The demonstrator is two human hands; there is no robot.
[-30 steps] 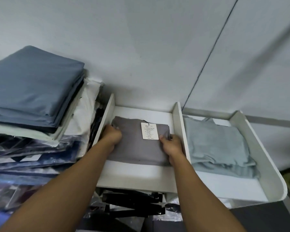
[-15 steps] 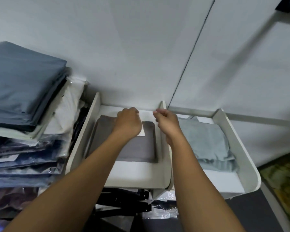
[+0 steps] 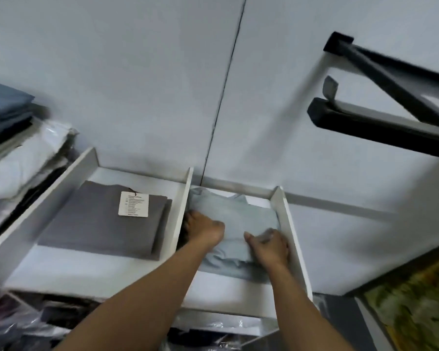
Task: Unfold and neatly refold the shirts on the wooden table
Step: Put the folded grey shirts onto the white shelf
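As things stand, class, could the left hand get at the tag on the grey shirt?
Probably yes: the tag lies uncovered atop the grey shirt; the left hand need only lift over the divider between them.

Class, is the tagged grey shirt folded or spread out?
Folded: the grey shirt lies as a neat rectangle with stacked edges showing.

White divided shelf (image 3: 86, 274), folded grey shirt (image 3: 96, 224) in left compartment, pale blue shirt (image 3: 238, 216) in right

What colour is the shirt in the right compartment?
Pale grey-blue, plain, no pattern. The shirt shows best in the head view, the only one.
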